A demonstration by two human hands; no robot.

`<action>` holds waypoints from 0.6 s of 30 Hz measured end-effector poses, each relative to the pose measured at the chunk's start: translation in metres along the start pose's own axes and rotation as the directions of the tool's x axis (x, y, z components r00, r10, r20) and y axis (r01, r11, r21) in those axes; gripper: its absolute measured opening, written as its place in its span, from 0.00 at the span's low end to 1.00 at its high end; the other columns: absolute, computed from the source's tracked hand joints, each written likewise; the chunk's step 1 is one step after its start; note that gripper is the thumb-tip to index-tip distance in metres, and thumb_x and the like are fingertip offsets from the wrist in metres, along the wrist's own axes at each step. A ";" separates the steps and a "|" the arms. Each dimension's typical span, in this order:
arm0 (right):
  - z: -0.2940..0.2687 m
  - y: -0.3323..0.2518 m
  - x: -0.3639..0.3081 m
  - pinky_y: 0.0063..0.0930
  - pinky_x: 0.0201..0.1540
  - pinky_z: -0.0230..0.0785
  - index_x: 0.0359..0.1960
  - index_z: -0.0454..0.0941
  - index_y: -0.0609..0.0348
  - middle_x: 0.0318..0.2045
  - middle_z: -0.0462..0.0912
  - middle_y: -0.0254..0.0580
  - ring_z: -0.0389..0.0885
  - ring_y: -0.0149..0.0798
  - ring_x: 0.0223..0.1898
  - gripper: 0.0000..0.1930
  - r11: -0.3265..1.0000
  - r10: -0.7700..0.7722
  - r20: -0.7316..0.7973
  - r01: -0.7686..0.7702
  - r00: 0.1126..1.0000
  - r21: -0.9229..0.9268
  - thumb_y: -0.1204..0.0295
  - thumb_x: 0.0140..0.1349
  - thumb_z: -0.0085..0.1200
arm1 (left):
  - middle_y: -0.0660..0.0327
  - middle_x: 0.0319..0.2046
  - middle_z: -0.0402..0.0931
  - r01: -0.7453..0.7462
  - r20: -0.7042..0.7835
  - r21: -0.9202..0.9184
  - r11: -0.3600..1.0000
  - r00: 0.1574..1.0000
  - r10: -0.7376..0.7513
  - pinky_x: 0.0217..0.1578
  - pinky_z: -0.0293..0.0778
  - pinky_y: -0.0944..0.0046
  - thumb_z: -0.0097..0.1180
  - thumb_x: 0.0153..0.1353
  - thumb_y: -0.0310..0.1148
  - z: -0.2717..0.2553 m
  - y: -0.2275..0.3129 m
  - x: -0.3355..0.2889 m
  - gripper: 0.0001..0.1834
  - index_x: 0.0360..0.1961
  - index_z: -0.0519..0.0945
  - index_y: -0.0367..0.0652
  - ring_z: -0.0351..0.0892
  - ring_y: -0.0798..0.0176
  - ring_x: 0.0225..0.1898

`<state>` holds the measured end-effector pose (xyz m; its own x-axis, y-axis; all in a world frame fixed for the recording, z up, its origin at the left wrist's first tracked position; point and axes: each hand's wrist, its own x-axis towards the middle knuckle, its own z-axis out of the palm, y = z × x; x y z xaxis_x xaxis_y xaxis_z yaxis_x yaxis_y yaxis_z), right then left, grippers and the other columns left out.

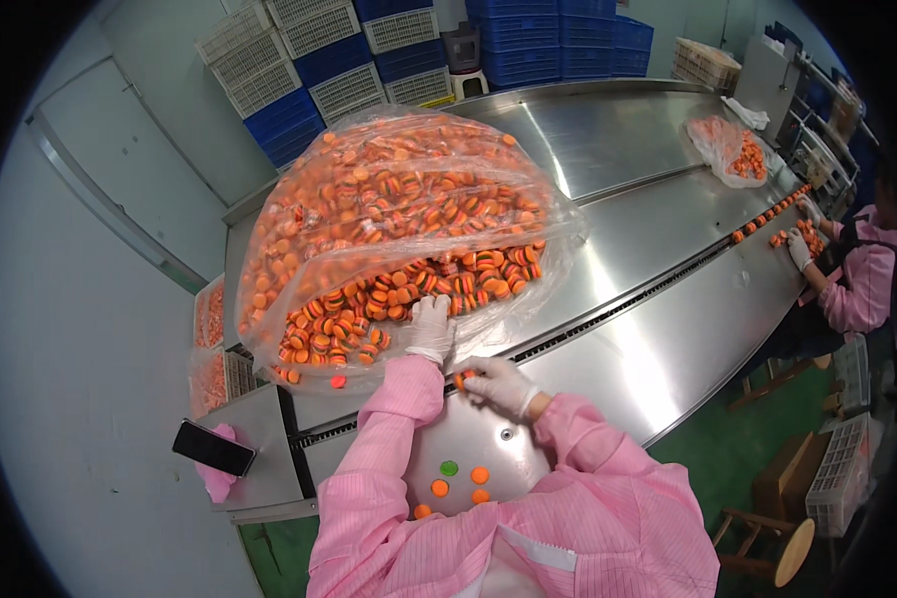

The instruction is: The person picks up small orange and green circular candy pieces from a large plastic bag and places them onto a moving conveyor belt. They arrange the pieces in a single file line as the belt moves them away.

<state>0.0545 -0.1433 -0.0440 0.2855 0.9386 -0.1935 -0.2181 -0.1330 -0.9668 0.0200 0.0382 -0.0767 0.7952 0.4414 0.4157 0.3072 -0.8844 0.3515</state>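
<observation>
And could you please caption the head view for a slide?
Gloved left hand at a bag of striped orange pieces, right hand holding one above a steel table.

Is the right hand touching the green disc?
Apart: the head view plainly shows the metal table between the right hand and the green disc.

Blk phone [214, 448] lies on pink cloth [217, 485], w/ blue & wht crates [513, 42] at back, stool [795, 553] btm R

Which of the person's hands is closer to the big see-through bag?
Left. The left hand is at the open front of the big see-through bag, by the orange pieces; the right hand is outside it, closer to the body, holding a striped piece.
</observation>
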 end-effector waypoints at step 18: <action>-0.044 -0.067 0.074 0.40 0.37 0.65 0.38 0.71 0.54 0.37 0.68 0.46 0.70 0.46 0.40 0.11 -0.125 -0.567 0.019 -0.063 0.823 -0.990 0.74 0.50 0.48 | 0.46 0.42 0.63 0.062 0.482 0.006 0.998 0.874 -0.057 0.48 0.67 0.56 0.51 0.45 0.21 -0.085 0.023 -0.103 0.17 0.39 0.69 0.40 0.66 0.44 0.44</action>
<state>0.1311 -0.0790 -0.0012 0.3411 0.8542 0.3923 0.9332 -0.3578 -0.0324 -0.0995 -0.0149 -0.0400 0.9296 0.3634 -0.0611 0.3590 -0.8561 0.3717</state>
